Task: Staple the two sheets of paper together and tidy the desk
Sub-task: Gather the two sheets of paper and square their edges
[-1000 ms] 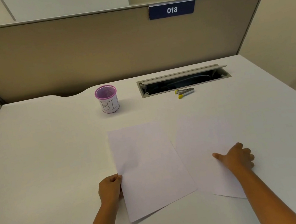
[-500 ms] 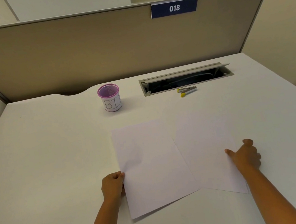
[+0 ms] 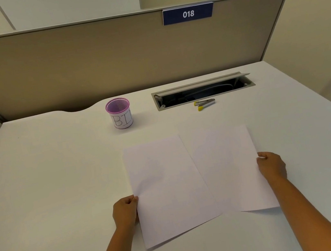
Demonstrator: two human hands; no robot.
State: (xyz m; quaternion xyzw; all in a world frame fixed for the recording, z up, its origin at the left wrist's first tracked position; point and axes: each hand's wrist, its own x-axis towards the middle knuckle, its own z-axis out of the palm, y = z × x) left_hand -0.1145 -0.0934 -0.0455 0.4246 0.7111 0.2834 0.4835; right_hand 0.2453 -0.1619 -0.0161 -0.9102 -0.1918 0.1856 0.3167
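Two white sheets lie side by side on the white desk point(image 3: 49, 175). The left sheet point(image 3: 168, 191) overlaps the inner edge of the right sheet point(image 3: 229, 169). My left hand point(image 3: 125, 212) pinches the left sheet's left edge, fingers curled. My right hand point(image 3: 271, 165) grips the right sheet's right edge. A small metal stapler with yellow tips point(image 3: 204, 104) lies farther back, in front of the cable slot, out of reach of both hands.
A purple mesh cup labelled "BIN" point(image 3: 119, 114) stands at the back centre. An open cable tray point(image 3: 202, 91) is recessed in the desk behind the stapler. A beige partition point(image 3: 107, 58) closes off the back.
My right hand slid from on top of the right sheet to its right edge and took hold. The right sheet turned straighter. My left hand stayed on the left sheet's edge.
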